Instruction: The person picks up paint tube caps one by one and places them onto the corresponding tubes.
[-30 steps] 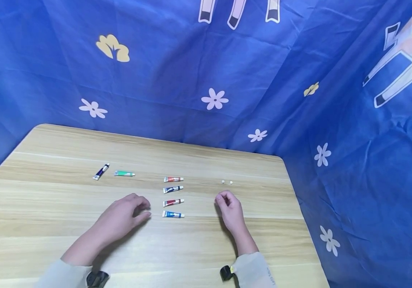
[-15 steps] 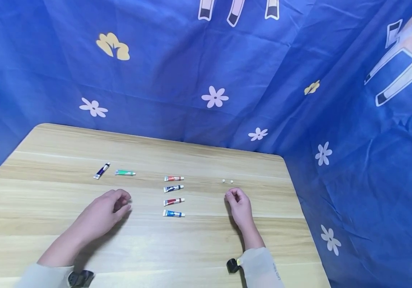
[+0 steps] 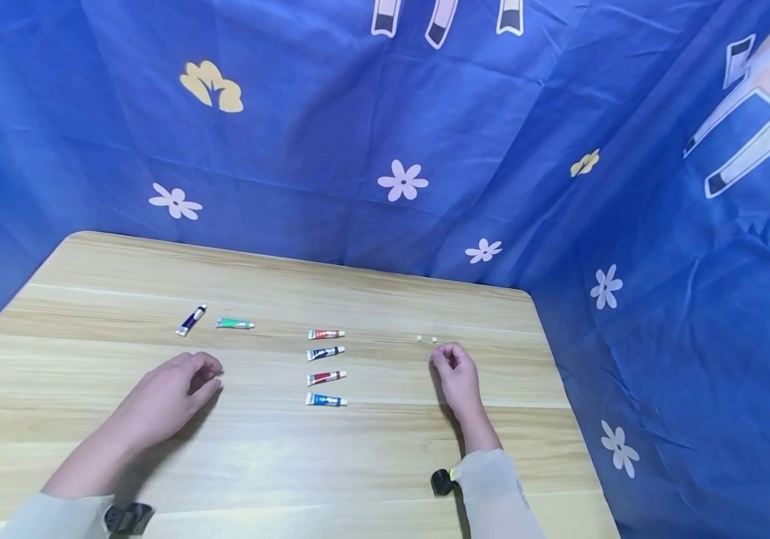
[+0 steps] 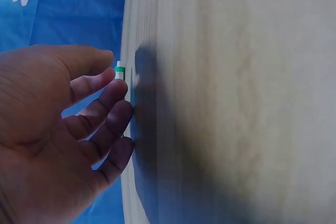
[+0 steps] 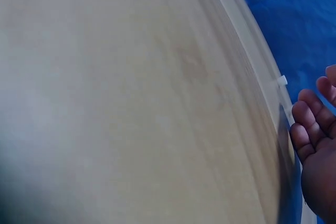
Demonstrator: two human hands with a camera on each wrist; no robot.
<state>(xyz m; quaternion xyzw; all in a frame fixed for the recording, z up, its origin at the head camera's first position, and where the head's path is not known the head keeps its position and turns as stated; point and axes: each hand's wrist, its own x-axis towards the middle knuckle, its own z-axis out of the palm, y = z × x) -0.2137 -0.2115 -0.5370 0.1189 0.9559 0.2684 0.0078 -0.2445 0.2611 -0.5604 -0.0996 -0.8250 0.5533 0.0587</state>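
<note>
In the head view my left hand (image 3: 164, 393) hovers over the table's left part, fingers loosely bent and holding nothing. Beyond it lie a green paint tube (image 3: 234, 323) and a dark purple paint tube (image 3: 191, 320). The green tube's pale tip (image 4: 119, 72) shows behind the fingers in the left wrist view. My right hand (image 3: 460, 378) is just short of two tiny white caps (image 3: 434, 340), thumb and forefinger close together. No object shows between them. A white cap (image 5: 283, 80) appears past those fingers in the right wrist view, where the hand is partly cut off.
Between the hands several paint tubes lie in a column: orange-red (image 3: 326, 335), dark blue (image 3: 325, 352), dark red (image 3: 326, 378) and bright blue (image 3: 326, 400). A blue printed cloth (image 3: 331, 135) hangs behind and to the right of the wooden table (image 3: 331, 479).
My left hand has drawn away from the tube column toward the left. My right hand has shifted right and slightly forward, closer to the caps. The tubes and caps keep their places.
</note>
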